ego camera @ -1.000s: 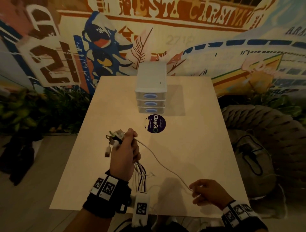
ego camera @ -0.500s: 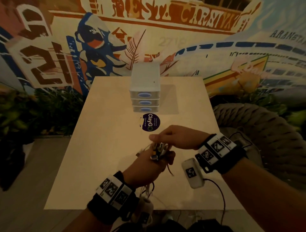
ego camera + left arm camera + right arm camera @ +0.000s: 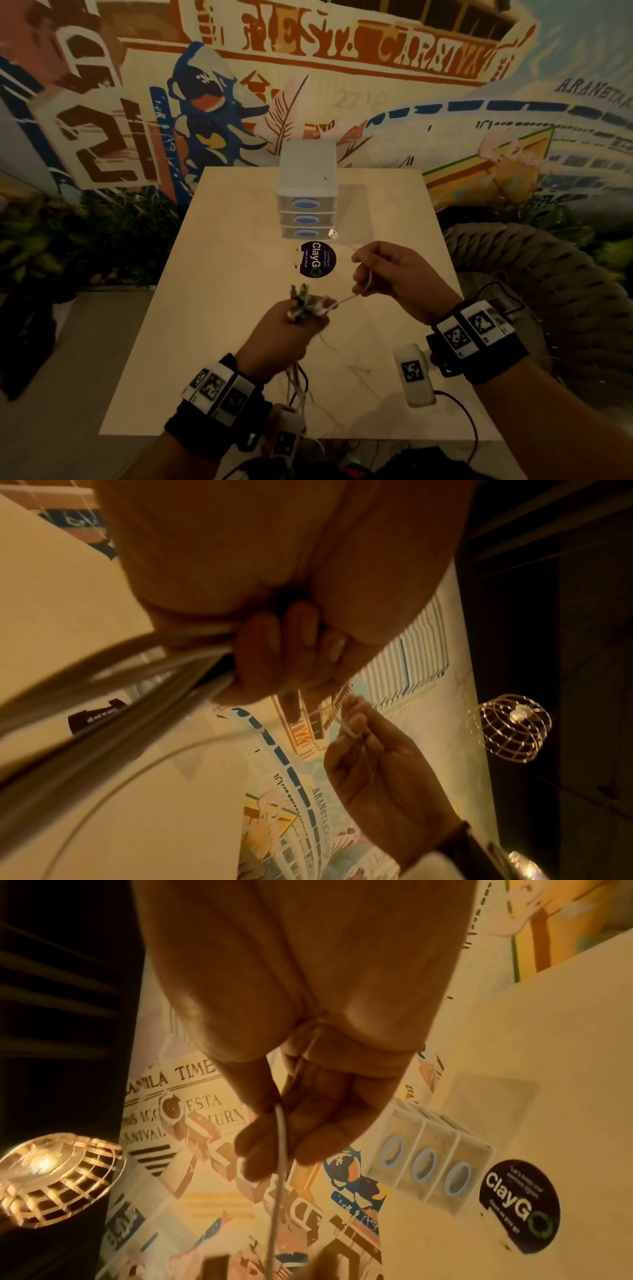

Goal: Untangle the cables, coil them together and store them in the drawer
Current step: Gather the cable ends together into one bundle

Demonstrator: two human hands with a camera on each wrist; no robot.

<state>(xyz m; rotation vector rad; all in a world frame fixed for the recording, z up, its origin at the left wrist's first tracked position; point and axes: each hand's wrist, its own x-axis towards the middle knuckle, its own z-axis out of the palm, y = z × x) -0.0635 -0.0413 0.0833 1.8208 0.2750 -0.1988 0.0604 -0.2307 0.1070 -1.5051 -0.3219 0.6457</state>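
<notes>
My left hand (image 3: 291,329) grips a bundle of cables (image 3: 301,301) above the table's middle, plug ends sticking up from the fist and the rest hanging down past my wrist. In the left wrist view the cables (image 3: 137,674) run out of my curled left fingers (image 3: 274,647). My right hand (image 3: 383,270) pinches one thin white cable (image 3: 346,299) that runs from the bundle; its USB plug (image 3: 333,234) sticks out beyond my fingers toward the drawers. The right wrist view shows that white cable (image 3: 279,1150) between thumb and fingers. The white three-drawer unit (image 3: 306,192) stands at the table's far middle, drawers closed.
A round dark ClayGo sticker (image 3: 317,258) lies on the pale table (image 3: 222,240) just before the drawers. A thick rope-wrapped seat (image 3: 548,291) stands right of the table, plants (image 3: 68,240) to the left, a mural wall behind.
My right hand came from the table's near right edge to the bundle, then drew one white cable up and to the right. The left hand lowered the bundle toward me.
</notes>
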